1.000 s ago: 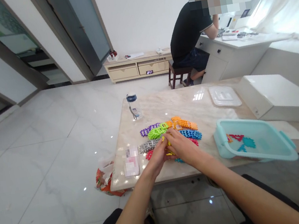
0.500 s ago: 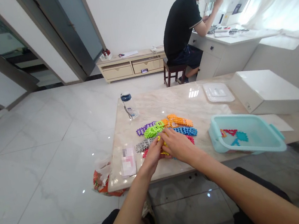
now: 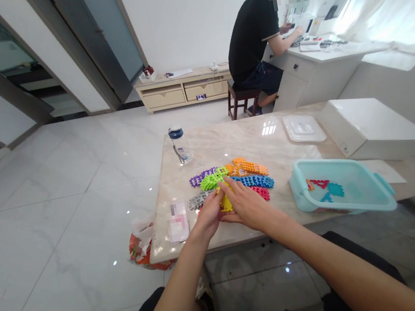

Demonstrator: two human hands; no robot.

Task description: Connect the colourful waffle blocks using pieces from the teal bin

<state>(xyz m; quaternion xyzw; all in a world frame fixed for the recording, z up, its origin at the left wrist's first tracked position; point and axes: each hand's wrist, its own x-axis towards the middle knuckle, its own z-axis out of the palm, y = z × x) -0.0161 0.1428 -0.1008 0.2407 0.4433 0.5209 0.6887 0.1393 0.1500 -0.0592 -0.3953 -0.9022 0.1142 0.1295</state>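
Between my two hands is a stack of yellow plastic building tiles [image 3: 226,203], partly covered by fingers. My left hand [image 3: 209,212] grips the stack from the left side, and my right hand [image 3: 247,203] is wrapped over it from the right. Just beyond lie rows of tiles sorted by colour: purple tiles [image 3: 200,177], green tiles [image 3: 213,179], orange tiles [image 3: 252,166], blue tiles [image 3: 258,181] and grey tiles [image 3: 198,200]. Red tiles [image 3: 263,192] show at the right, partly hidden behind my right hand.
A teal bin [image 3: 357,205] with several loose tiles stands at the right. Behind it are a clear lid [image 3: 303,128] and a white box [image 3: 379,123]. A water bottle [image 3: 180,146] stands at the far left, a pink-and-white packet [image 3: 179,223] nearer. Someone sits at a desk beyond.
My hands have shifted slightly apart around the yellow tiles, baring more of their face. Across the room, the seated person's raised hand has come down to the desk.
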